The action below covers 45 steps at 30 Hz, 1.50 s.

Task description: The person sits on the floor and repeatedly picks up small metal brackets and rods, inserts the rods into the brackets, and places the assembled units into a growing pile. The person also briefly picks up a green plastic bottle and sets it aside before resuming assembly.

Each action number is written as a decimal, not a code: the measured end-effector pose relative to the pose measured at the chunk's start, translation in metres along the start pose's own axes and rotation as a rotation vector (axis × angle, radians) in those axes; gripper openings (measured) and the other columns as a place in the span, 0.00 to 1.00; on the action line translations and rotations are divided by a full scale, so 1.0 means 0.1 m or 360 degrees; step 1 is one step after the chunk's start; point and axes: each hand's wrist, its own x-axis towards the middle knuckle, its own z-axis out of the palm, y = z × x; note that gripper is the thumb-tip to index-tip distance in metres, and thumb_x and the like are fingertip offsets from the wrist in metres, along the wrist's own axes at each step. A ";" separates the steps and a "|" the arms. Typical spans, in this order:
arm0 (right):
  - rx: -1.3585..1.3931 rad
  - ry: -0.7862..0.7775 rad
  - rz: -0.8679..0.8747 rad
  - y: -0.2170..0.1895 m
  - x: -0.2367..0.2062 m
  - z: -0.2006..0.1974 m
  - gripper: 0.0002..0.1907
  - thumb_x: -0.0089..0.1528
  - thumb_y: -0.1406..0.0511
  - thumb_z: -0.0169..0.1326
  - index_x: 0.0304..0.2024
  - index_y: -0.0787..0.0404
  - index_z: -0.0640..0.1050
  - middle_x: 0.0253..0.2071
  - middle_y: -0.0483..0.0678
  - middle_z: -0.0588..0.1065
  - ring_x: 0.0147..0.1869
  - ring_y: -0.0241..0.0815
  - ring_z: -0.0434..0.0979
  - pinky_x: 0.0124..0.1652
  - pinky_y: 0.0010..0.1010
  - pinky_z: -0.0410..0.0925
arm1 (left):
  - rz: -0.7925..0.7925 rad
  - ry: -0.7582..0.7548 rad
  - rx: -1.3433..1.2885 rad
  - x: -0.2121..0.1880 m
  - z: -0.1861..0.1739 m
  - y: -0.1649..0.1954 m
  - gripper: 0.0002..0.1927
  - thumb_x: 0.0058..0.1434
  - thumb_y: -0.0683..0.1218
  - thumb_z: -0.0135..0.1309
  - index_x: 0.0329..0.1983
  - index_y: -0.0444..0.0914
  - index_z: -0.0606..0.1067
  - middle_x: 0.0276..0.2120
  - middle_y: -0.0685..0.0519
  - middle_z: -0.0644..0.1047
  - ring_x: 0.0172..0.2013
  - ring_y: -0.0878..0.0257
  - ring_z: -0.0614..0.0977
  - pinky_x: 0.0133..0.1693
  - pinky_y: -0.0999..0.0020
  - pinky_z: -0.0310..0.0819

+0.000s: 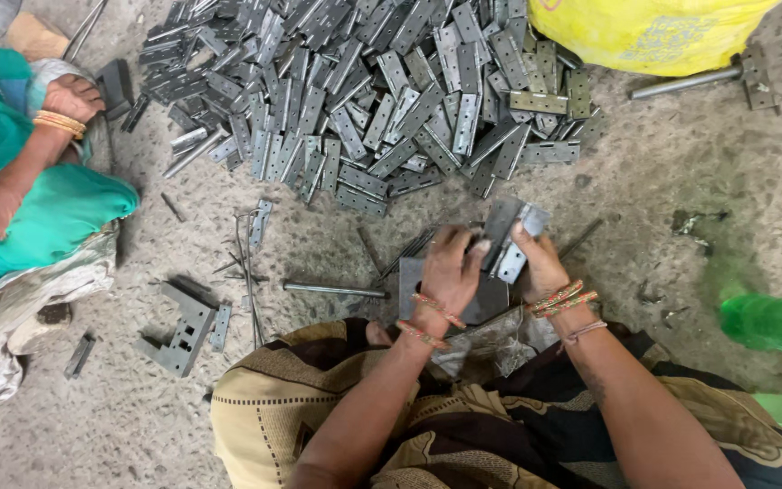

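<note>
Hinge [510, 237] was held between both hands above a dark metal block [486, 294], just below the hinge pile [364, 91] | long axis was tilted up-right to down-left | right hand [540, 267] was clamped on its right edge, left hand [450, 267] pinched on its left, equally near | grey, flat, folded leaves, punched holes.

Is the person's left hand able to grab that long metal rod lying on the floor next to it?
Probably yes. The rod lies bare on the floor just beside the left hand, with nothing over it. But that hand and the right hand are both gripping a metal hinge, so it would have to let go first.
</note>
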 end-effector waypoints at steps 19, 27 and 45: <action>-0.0654 0.0394 -0.0750 -0.18 0.11 -0.07 0.05 0.64 0.72 0.63 0.42 0.65 0.81 0.39 0.44 0.81 0.40 0.33 0.80 0.41 0.28 0.73 | -0.1765 0.0194 0.0640 0.70 -0.31 -1.45 0.40 0.60 0.63 0.60 0.62 0.31 0.63 0.46 0.30 0.78 0.47 0.36 0.82 0.44 0.45 0.79; -0.0250 0.0443 -0.0439 -0.32 0.14 -0.04 0.07 0.59 0.69 0.62 0.40 0.60 0.79 0.34 0.46 0.82 0.34 0.39 0.84 0.35 0.34 0.78 | -0.2047 -0.0297 0.1212 0.95 -0.08 -1.77 0.47 0.65 0.68 0.51 0.73 0.30 0.56 0.59 0.38 0.73 0.52 0.50 0.83 0.54 0.53 0.71; -0.0653 0.0640 -0.0449 -0.13 0.59 -0.46 0.10 0.54 0.66 0.66 0.38 0.64 0.84 0.31 0.43 0.82 0.31 0.36 0.79 0.34 0.33 0.72 | -0.2119 -0.0262 0.1059 1.01 -0.14 -1.63 0.44 0.64 0.57 0.55 0.74 0.26 0.57 0.65 0.35 0.69 0.58 0.45 0.78 0.61 0.50 0.62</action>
